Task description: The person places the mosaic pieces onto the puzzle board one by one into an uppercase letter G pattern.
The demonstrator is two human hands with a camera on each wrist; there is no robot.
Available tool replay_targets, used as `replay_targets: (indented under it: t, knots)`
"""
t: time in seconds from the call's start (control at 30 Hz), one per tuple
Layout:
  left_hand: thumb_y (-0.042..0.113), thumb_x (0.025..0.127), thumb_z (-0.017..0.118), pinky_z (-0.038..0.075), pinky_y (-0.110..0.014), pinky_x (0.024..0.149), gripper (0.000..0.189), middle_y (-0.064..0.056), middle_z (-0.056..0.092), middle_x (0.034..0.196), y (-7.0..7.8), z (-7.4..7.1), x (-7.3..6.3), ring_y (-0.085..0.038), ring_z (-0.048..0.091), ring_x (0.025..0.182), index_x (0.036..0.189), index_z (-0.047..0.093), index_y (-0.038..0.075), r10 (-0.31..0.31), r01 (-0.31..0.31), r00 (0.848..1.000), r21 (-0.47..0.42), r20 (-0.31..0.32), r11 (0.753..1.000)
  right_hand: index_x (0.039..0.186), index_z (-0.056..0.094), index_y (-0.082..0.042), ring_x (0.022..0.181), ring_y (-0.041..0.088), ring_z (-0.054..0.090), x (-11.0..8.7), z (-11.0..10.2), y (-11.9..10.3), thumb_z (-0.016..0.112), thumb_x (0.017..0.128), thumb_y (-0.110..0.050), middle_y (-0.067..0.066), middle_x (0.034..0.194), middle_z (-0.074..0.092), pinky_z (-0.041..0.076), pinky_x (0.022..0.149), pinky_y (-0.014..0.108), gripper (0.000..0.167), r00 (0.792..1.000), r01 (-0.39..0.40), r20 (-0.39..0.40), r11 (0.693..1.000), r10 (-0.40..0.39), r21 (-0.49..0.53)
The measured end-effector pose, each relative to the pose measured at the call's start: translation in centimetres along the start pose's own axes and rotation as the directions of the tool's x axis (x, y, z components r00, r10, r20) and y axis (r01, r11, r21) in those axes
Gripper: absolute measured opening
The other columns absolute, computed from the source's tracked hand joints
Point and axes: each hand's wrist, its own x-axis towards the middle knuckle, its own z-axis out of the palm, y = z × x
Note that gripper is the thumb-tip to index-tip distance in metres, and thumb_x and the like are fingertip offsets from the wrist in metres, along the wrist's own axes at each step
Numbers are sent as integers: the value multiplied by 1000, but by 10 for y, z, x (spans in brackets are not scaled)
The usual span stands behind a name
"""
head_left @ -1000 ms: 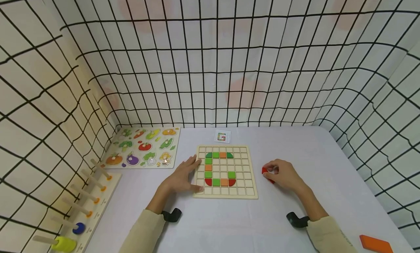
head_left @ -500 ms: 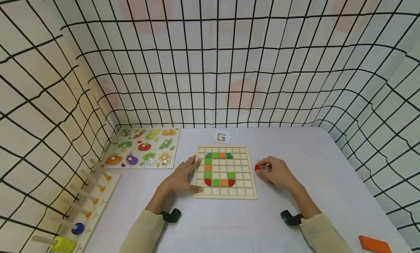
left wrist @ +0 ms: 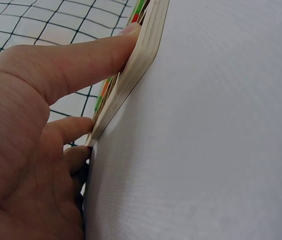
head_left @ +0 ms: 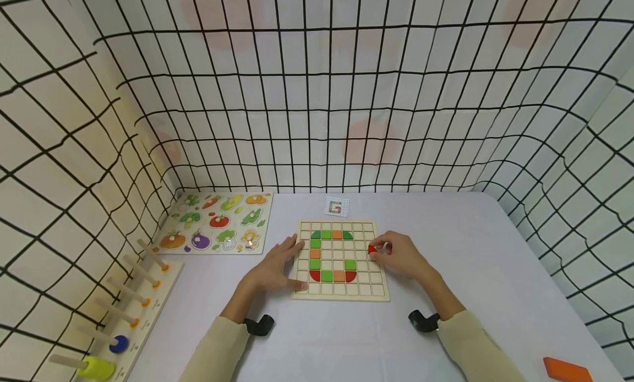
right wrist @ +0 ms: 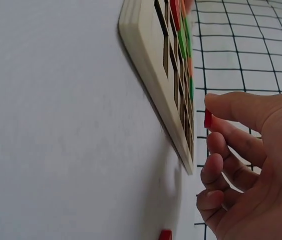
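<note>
A square wooden grid board lies mid-table, with green, orange and red tiles set in some of its cells. My left hand rests along the board's left edge, fingers spread. Its thumb presses on the near-left corner. Between thumb and index finger, my right hand pinches a small red tile above the board's right edge. That red tile shows edge-on in the right wrist view, and the other fingers curl loosely below it.
Behind the board lies a small pattern card. A vegetable puzzle board is at back left, a peg stand at left. An orange block lies near right. Another red piece shows low in the right wrist view.
My right hand has moved left with the red tile, from the table beside the board to over its right edge. My left hand has stayed in place.
</note>
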Motion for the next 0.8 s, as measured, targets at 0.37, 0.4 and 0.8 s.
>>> replay_targets:
  t: [0.37,0.4,0.8]
  knots:
    - [47,77,86,9,-52,132,108,-4,10,175,1,-2,-1,-25,6,163,164,29,19,7,-7,1000,-11,3,1000,112,77,-8,74,15,50,15,20,-13,78,89,-17,2,95,65,41,62,25,25,995,68,68,997,-71,44]
    - [48,77,86,9,-52,132,108,-4,10,175,1,-2,0,-25,6,163,164,29,19,7,-7,1000,-11,3,1000,112,77,-8,74,15,50,16,21,-14,78,89,-17,1,95,65,42,62,25,25,995,70,71,997,-73,45]
    - [49,77,86,9,-51,132,109,-3,10,175,-1,-1,1,-24,6,163,164,29,20,8,-8,1000,-7,4,1000,113,77,-9,75,15,51,23,31,-29,78,90,-19,1,95,66,44,66,27,24,990,78,117,996,-81,30]
